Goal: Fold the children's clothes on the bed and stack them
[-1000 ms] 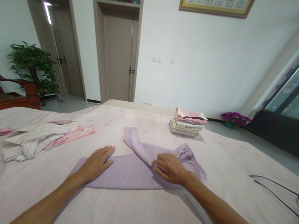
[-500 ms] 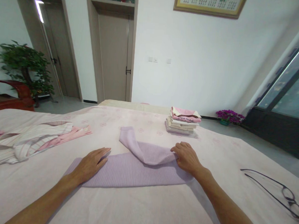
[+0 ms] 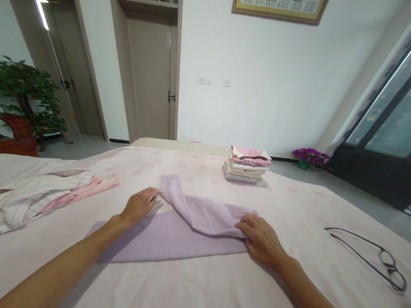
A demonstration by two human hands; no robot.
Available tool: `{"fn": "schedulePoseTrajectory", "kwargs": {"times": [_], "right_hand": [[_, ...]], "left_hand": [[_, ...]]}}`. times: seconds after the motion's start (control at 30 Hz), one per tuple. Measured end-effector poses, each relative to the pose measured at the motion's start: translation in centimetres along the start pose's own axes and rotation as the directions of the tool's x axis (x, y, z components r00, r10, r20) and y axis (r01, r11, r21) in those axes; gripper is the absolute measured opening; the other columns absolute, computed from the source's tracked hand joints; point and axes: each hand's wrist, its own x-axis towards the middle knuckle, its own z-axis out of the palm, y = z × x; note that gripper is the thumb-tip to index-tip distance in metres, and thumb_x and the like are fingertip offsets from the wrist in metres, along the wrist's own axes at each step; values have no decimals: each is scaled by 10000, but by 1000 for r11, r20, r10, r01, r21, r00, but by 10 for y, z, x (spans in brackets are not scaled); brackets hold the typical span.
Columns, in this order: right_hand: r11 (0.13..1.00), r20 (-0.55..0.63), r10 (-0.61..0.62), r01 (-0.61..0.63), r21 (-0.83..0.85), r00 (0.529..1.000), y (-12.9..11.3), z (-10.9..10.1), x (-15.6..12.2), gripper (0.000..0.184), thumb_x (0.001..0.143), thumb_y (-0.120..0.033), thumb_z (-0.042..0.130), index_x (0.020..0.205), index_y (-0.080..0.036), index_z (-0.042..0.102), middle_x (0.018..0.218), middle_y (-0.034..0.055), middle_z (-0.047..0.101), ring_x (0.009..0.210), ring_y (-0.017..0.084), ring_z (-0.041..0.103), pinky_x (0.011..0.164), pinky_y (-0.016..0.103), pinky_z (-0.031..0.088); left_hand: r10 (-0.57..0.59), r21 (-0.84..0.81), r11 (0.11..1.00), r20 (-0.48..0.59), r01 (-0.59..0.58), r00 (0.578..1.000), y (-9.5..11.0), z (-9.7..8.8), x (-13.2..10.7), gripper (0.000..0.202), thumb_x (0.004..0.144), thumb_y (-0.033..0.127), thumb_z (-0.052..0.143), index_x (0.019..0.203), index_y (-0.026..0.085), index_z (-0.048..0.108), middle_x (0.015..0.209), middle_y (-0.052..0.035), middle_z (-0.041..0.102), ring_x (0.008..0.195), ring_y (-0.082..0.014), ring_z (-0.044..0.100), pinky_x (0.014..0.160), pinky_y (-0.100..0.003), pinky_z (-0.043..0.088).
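Observation:
A lilac ribbed long-sleeved top [image 3: 172, 242] lies folded into a long strip in front of me. One sleeve [image 3: 202, 214] is laid across it, its cuff end angled up past the far edge. My left hand [image 3: 139, 208] is closed, thumb and fingertips pinching the left edge of that sleeve near the cuff. At the right end of the strip, my right hand [image 3: 265, 239] has its fingers curled onto the sleeve's fold, with the thumb at the near edge. The fabric beneath the right fingers is partly hidden.
Behind the top stands a stack of folded clothes [image 3: 247, 165]. Loose striped and pink garments [image 3: 43, 195] lie on the left. Eyeglasses [image 3: 386, 265] rest on the right of the pink patterned cloth [image 3: 190, 292] covering the surface.
My left hand has moved from lying on the strip up to the sleeve near its cuff. My right hand has come nearer to me, drawing the sleeve's shoulder part down over the strip.

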Motion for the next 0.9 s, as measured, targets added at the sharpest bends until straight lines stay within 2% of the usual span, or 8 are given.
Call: {"fn": "schedulePoseTrajectory", "kwargs": {"times": [0.07, 0.17, 0.33, 0.43, 0.53, 0.7, 0.8, 0.9], "right_hand": [[1000, -4, 10, -10, 15, 1000, 1, 3, -2, 491, 684, -53, 506, 1110, -236, 666, 1115, 75, 624, 1064, 234, 527, 955, 364, 383], [999, -5, 27, -27, 38, 1000, 3, 5, -5, 490, 695, -68, 502, 1123, -238, 670, 1116, 78, 638, 1065, 235, 534, 955, 371, 386], [995, -27, 42, -40, 89, 999, 5, 7, -7, 478, 704, -70, 492, 1117, -226, 674, 1105, 85, 647, 1051, 237, 545, 957, 378, 385], [994, -47, 42, -37, 103, 998, 6, 9, -7, 468, 699, -66, 498, 1103, -224, 676, 1077, 79, 648, 1028, 234, 544, 946, 377, 384], [994, -74, 47, -39, 105, 996, 6, 11, -9, 459, 701, -63, 509, 1099, -222, 673, 1045, 74, 648, 998, 233, 542, 912, 374, 381], [995, -101, 73, -65, 76, 992, 6, 10, -10, 442, 709, -74, 521, 1098, -221, 671, 1016, 73, 650, 969, 236, 542, 868, 373, 371], [995, -109, 80, -73, 67, 991, 6, 9, -9, 437, 707, -85, 528, 1095, -221, 673, 1016, 72, 653, 971, 239, 544, 870, 371, 369], [995, -109, 83, -77, 64, 991, 6, 9, -9, 436, 698, -83, 528, 1083, -222, 677, 1025, 71, 657, 987, 239, 549, 882, 367, 368]], "left_hand": [[36, -14, 999, 19, -36, 999, 7, 8, 21, 371, 939, 251, 366, 1131, 237, 683, 1186, -35, 697, 1081, -201, 650, 942, -347, 513], [198, -37, 980, 100, -196, 975, 14, 22, 45, 415, 919, 170, 375, 1206, 251, 663, 1304, -32, 644, 1215, -194, 578, 1051, -359, 457], [469, -25, 877, 261, -480, 844, 29, 38, 65, 533, 827, 29, 415, 1246, 271, 640, 1479, -54, 493, 1356, -225, 449, 1117, -417, 383], [557, 8, 812, 291, -584, 778, 36, 38, 69, 429, 796, 14, 448, 1095, 219, 678, 1366, -96, 575, 1355, -245, 441, 1110, -424, 374], [572, 104, 779, 286, -618, 769, 36, 25, 70, 251, 754, 43, 528, 911, 190, 659, 1132, -104, 658, 1272, -261, 498, 1103, -443, 365], [584, 245, 744, 216, -622, 783, 27, -17, 50, 226, 703, 76, 596, 900, 186, 610, 1070, -92, 639, 1215, -262, 514, 1159, -497, 266], [607, 243, 730, 199, -638, 770, 27, -38, 18, 197, 728, 92, 592, 896, 194, 600, 1048, -77, 639, 1245, -265, 490, 1185, -508, 217], [627, 171, 725, 236, -667, 742, 32, -49, -18, 123, 771, 132, 588, 865, 210, 601, 983, -55, 647, 1158, -250, 539, 1162, -492, 261]]}}
